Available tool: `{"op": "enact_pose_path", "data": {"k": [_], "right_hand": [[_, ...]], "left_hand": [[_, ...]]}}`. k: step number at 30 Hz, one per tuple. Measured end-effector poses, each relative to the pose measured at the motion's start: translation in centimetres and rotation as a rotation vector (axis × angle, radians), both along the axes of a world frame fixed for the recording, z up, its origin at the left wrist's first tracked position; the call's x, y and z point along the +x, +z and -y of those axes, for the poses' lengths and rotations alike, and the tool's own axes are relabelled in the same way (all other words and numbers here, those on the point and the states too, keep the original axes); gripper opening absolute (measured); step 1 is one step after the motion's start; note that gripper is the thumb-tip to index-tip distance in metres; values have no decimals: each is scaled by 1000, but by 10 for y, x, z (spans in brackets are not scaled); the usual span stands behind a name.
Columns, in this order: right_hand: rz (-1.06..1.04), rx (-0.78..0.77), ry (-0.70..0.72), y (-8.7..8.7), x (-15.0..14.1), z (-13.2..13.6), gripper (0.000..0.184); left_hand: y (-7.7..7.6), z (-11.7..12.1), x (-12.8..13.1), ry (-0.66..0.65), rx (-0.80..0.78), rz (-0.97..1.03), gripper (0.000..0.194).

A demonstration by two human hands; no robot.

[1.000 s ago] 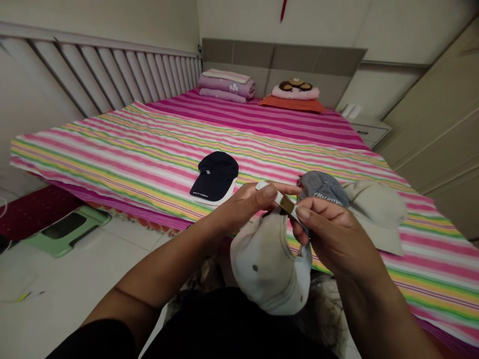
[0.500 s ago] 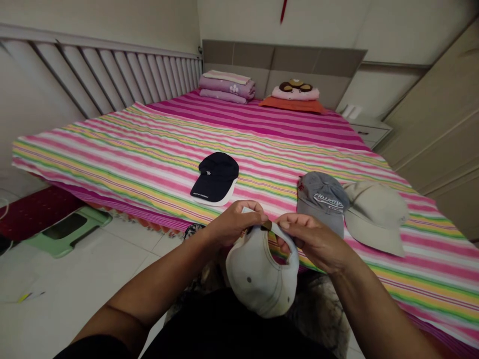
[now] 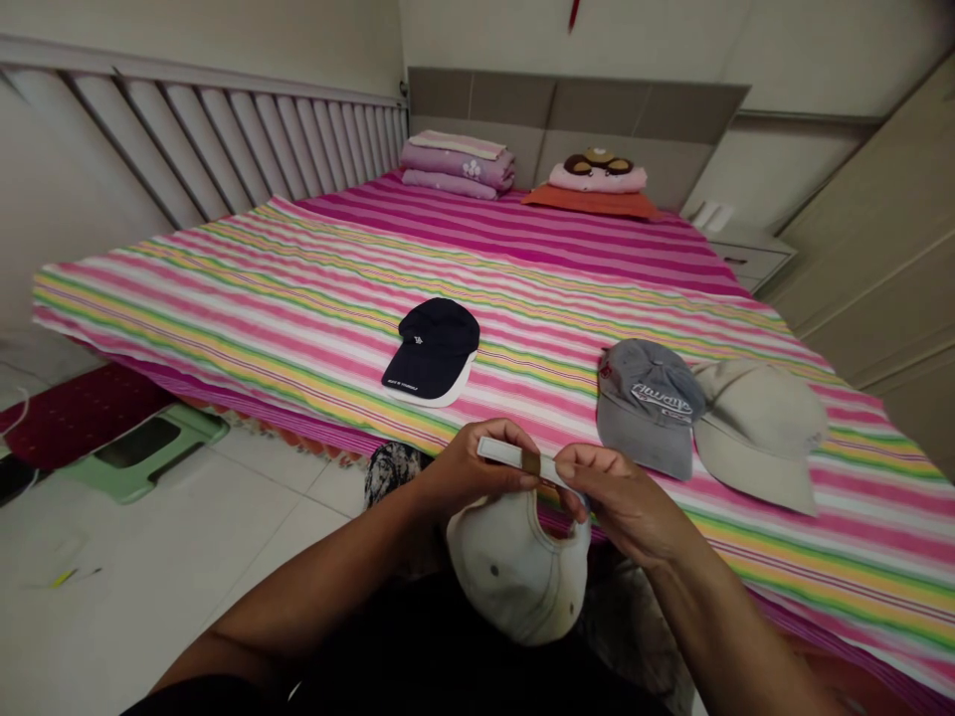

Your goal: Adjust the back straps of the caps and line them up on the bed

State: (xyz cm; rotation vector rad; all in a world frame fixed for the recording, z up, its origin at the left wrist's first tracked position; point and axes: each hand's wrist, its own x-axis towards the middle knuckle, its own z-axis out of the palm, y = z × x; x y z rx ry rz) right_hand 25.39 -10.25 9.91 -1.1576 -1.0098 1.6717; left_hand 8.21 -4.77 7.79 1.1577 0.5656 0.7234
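A pale baseball cap (image 3: 514, 572) hangs in front of my body, its back opening turned up. My left hand (image 3: 484, 462) pinches the cap's back strap (image 3: 501, 452) beside a brown buckle (image 3: 530, 462). On the buckle's other side, my right hand (image 3: 608, 487) grips the strap between thumb and fingers. A free strap end sticks out to the left over my left fingers. Beyond my hands, a navy cap (image 3: 437, 343) with a white edge lies on the bed. A grey cap (image 3: 649, 398) with white lettering and a beige cap (image 3: 761, 428) lie at the right, touching.
A striped sheet (image 3: 246, 288) covers the bed in front of me. Folded purple bedding (image 3: 455, 174) and a pink pillow (image 3: 597, 179) sit by the headboard (image 3: 597, 114). A green stool (image 3: 141, 457) stands on the floor at left; a cabinet (image 3: 750, 254) is at far right.
The strap has been straightened and turned level, and its white end now shows left of the buckle. Both hands have lowered slightly with the cap, still holding it.
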Motion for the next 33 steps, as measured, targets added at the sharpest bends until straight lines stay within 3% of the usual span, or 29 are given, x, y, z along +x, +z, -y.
{"op": "enact_pose_path", "data": {"k": [10, 19, 25, 29, 33], "right_hand": [[66, 10, -29, 3, -5, -2, 27], [207, 44, 15, 12, -5, 1, 26], [351, 103, 66, 24, -6, 5, 28], [348, 109, 116, 26, -4, 6, 27], [248, 78, 122, 22, 3, 1, 26]], "left_hand": [[-3, 0, 2, -11, 97, -31, 29], [8, -22, -12, -388, -172, 127, 64], [24, -31, -7, -505, -196, -248, 27], [29, -26, -5, -502, -155, -221, 20], [24, -24, -6, -447, -185, -151, 21]]}}
